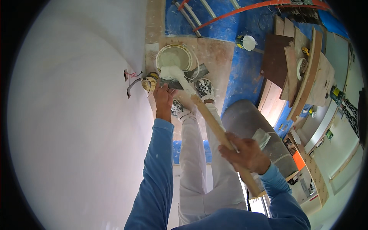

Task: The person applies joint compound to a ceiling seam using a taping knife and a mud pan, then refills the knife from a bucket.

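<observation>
My left hand (164, 100) grips a dark flat filler blade (172, 83) just below a white bucket of pale filler (172, 54). White filler (172, 71) sits on the blade and on the far end of a long wooden stick (214, 122) that my right hand (241, 153) grips near its lower part. Another dark blade (201, 69) lies beside the bucket's handle. A small gold tin (149, 83) stands left of my left hand, partly hidden.
A white wall (76, 115) with wires (132, 76) at cut openings fills the left. Ladders (209, 21) lie on blue sheeting (245, 69). A small pail (249, 43), stacked boards (304, 80) and a grey roll (245, 115) are on the right. My feet stand beside the bucket.
</observation>
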`<state>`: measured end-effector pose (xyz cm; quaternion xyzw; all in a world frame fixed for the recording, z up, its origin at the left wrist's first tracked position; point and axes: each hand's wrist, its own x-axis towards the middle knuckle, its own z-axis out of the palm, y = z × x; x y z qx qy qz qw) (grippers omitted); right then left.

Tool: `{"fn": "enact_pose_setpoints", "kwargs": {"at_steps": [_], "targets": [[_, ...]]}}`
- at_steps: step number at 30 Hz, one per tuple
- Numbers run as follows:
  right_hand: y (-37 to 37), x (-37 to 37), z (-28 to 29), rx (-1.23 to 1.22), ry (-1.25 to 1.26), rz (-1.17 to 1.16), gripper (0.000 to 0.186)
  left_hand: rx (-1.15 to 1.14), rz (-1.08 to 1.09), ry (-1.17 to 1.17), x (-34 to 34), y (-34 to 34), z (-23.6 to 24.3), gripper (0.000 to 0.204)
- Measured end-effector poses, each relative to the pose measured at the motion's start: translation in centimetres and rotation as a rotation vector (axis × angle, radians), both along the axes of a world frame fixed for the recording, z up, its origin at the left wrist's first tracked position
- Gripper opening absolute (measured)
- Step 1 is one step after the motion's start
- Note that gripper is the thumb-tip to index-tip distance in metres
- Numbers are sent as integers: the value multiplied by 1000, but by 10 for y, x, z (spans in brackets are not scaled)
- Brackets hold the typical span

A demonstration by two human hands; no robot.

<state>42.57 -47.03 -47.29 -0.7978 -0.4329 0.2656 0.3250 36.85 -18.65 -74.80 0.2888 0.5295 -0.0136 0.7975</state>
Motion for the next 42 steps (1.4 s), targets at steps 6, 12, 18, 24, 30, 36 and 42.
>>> {"fn": "enact_pose_setpoints", "kwargs": {"at_steps": [6, 12, 18, 24, 30, 36, 42], "targets": [[23, -22, -13, 59, 20, -156, 33, 34, -3, 21, -6, 9, -3, 41], [40, -3, -17, 195, 143, -457, 32, 117, -44, 123, -8, 7, 3, 40], [56, 16, -14, 234, 179, -512, 28, 266, -236, -14, -28, 14, -21, 35], [83, 24, -13, 170, 188, -546, 27, 696, -565, -121, -25, 30, -49, 31], [100, 31, -61, 212, 235, -639, 26, 298, -600, -98, -2, 53, -39, 30], [104, 60, -197, 190, 480, -654, 32, 254, -589, -147, 11, 86, -12, 31], [86, 74, -203, 36, 656, -848, 40, 695, -865, -185, 25, 123, 102, 29]]}}
